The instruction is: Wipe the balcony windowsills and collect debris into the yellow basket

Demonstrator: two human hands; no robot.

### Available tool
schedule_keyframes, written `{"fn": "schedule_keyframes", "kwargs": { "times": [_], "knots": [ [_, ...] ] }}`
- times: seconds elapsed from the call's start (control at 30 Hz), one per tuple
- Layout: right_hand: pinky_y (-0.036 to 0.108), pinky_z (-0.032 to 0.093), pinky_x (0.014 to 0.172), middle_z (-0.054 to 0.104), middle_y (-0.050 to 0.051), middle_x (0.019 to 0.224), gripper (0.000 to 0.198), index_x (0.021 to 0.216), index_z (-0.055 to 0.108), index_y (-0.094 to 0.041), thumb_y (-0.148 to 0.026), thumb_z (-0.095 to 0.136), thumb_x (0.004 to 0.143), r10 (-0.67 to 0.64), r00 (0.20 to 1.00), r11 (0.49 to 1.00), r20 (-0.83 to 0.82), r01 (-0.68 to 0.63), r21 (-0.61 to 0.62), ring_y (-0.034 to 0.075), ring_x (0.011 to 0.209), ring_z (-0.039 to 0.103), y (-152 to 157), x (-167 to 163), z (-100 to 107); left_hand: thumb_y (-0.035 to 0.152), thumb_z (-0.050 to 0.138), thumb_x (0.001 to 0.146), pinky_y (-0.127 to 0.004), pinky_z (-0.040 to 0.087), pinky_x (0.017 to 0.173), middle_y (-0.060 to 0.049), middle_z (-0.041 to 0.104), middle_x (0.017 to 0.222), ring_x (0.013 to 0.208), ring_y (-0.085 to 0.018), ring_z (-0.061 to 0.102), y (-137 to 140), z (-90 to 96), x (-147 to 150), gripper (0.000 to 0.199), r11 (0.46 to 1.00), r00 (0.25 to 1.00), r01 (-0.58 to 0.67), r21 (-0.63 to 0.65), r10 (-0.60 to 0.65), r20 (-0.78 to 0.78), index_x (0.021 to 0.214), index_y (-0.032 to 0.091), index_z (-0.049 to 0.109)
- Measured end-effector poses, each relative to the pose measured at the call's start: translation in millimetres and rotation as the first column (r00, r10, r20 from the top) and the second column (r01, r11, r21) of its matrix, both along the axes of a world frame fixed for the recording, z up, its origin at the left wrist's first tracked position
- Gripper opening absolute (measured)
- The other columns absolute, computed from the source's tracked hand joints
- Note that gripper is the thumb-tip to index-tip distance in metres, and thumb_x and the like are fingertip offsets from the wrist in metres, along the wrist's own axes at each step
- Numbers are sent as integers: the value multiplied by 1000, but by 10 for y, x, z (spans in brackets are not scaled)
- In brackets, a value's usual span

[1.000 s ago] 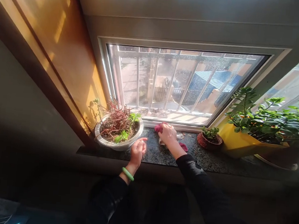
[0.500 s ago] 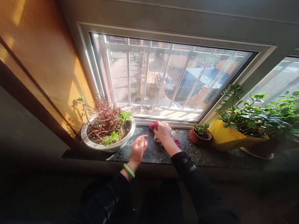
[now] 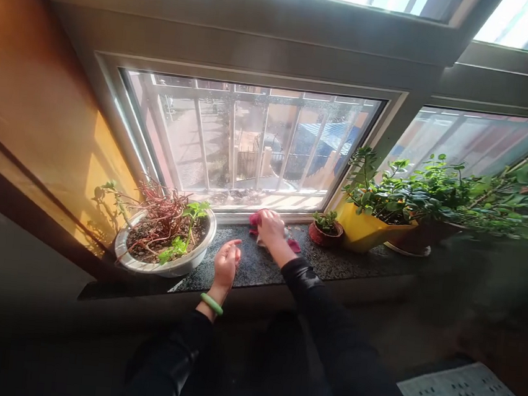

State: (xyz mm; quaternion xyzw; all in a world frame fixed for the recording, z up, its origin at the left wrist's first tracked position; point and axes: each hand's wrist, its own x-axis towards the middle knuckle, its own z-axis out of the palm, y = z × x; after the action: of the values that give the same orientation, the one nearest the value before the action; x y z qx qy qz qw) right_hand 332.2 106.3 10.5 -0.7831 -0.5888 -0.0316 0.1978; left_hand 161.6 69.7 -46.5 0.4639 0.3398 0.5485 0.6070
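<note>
My right hand [image 3: 271, 228] is closed over a pink and white cloth [image 3: 293, 246], pressing it to the dark speckled windowsill [image 3: 257, 271] close to the lower window frame. Parts of the cloth stick out on both sides of the fingers; the rest lies hidden under the palm. My left hand [image 3: 226, 263], with a green bangle [image 3: 211, 304] at its wrist, hovers near the sill's front edge. Its fingers are loosely curved and apart, with nothing held. Left of it sits a wide white pot [image 3: 170, 270] with reddish stems and green leaves.
Right of the cloth stand a small terracotta pot [image 3: 324, 234] with a succulent, a yellow pot [image 3: 359, 223] and further leafy plants [image 3: 451, 191]. A barred window [image 3: 251, 141] rises behind the sill. A wooden panel [image 3: 59, 91] borders the left side.
The camera view has swung right and tilted up, so everything sits further left in the picture. My right hand stays on the cloth; my left hand keeps about the same pose.
</note>
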Motion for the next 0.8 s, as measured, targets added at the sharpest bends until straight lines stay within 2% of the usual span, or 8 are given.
{"fn": "schedule_keyframes", "kwargs": {
  "times": [0.1,0.2,0.3,0.47,0.57,0.7,0.73,0.8],
  "knots": [
    [37,42,92,68,12,119,32,120,64,-20,-26,47,94,-136,988,990,-79,139,27,27,106,57,-178,172,160,49,65,85,-18,23,40,6,45,57,44,-6,34,21,-23,5,36,1000,1000,-2,12,2,1,99,16,68],
    [39,41,101,65,13,128,37,127,60,-18,-28,48,94,-12,996,960,-88,36,277,28,116,55,-456,367,283,50,67,83,-20,23,40,6,46,59,43,-7,34,32,-37,15,36,1000,999,15,15,-15,31,99,17,69],
    [42,40,107,64,12,132,35,125,59,-20,-26,50,92,121,987,877,-101,-59,477,27,122,54,-773,589,326,50,68,82,-20,22,41,5,48,59,44,-7,34,23,-42,27,36,1000,999,28,4,-28,44,99,18,69],
    [47,43,108,66,11,121,30,118,60,-22,-29,54,89,267,951,720,-154,-91,687,24,119,59,-1220,826,300,47,64,85,-20,23,42,6,46,58,45,-7,34,10,-56,21,34,1000,1000,-1,-4,1,4,99,16,68],
    [48,41,111,65,9,121,32,119,58,-23,-32,57,89,269,930,612,-250,35,790,24,119,59,-1358,876,271,43,61,87,-20,25,44,5,46,59,46,-8,34,0,-54,33,30,999,999,-25,25,26,-35,100,16,68],
    [44,47,103,63,9,121,43,128,51,-23,-43,54,90,207,844,483,-495,352,802,22,108,62,-1275,957,223,38,57,90,-23,30,49,4,46,58,49,-10,37,-116,1,249,27,987,989,-57,149,77,-130,100,17,70],
    [42,51,98,62,9,121,44,132,49,-25,-46,49,93,211,818,476,-535,392,787,21,104,62,-1222,979,215,37,56,90,-23,31,50,4,47,58,50,-11,38,-172,19,351,27,984,987,-30,178,57,-152,101,17,71],
    [38,54,89,61,9,122,46,137,45,-27,-48,35,98,245,803,519,-543,365,773,20,101,63,-1123,1014,222,36,54,91,-24,32,53,3,49,58,52,-12,41,-301,46,591,28,974,980,70,216,-27,-198,102,17,72]
  ]
}}
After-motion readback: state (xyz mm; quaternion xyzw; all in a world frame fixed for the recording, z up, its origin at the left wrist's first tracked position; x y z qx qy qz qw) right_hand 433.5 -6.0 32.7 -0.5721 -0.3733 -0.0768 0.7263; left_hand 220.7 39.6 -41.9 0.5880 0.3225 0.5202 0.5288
